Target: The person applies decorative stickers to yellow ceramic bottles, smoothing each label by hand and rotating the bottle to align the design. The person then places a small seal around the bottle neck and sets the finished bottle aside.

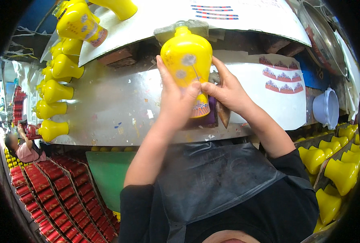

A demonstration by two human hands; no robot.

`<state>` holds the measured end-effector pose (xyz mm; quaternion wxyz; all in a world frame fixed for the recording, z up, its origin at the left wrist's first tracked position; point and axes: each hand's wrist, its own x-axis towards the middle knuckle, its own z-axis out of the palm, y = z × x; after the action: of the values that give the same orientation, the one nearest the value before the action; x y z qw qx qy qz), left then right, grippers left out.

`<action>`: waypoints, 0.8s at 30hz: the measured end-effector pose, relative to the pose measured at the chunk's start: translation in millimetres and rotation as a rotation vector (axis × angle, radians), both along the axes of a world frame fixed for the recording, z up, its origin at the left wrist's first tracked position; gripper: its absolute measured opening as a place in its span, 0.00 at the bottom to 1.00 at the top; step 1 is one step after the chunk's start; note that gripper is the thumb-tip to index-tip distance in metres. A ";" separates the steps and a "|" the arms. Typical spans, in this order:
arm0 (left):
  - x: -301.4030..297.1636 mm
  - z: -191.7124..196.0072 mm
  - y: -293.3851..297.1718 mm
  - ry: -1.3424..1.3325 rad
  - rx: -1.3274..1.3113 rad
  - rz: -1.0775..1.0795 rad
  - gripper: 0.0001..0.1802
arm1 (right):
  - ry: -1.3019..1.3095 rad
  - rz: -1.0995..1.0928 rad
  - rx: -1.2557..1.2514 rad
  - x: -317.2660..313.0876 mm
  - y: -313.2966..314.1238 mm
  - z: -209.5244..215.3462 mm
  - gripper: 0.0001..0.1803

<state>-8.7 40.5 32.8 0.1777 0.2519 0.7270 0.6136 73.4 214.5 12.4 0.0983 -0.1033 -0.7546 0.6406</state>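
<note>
Held upright over the middle of the pale workbench (119, 109): a yellow vase (187, 60), round-bellied, narrow neck pointing away, grey round motifs on its side and a patterned band near the base. Gripped from both sides. Left hand (174, 99) wrapped around the lower left flank, fingers up along the belly, thumb hooked across the front just above the band. Right hand (226, 91) pressed to the lower right side, thumb meeting the left thumb at the front, fingers spread behind; closed partly, not fully round. Neck nearly touching a grey pad (164, 33) at the lip of the curved white sheet (248, 20) above. Little room overhead there.

Just right of the hands, on the white sheet's lower part, strips of red patterned decals (283, 75). Farther right, by the bench's end, a pale blue plastic bowl (327, 107) on its side. Along the left edge of the bench, a row of yellow vases (54, 91) lying on their sides, well apart from the hands; bare bench surface between. More yellow vases (337, 162) racked at lower right. Below the near edge, a dark apron (216, 182), a green board (107, 174), and rows of red boxes (54, 190). Far left, another person (24, 150) crouched.
</note>
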 end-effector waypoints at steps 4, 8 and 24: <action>-1.8 3.8 1.6 -0.018 -0.007 0.000 0.64 | -0.118 0.062 -0.094 3.0 6.7 5.6 0.45; 1.1 6.3 4.1 0.022 -0.063 0.022 0.67 | -0.213 0.026 -0.143 -2.1 33.8 30.9 0.25; -1.5 -2.5 4.7 0.271 -0.177 0.123 0.69 | 0.639 0.127 1.027 -28.5 12.7 90.9 0.17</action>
<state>-10.2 45.2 30.2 0.0616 0.2705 0.8097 0.5172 45.0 227.3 103.4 0.3187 0.2002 -0.9049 0.1987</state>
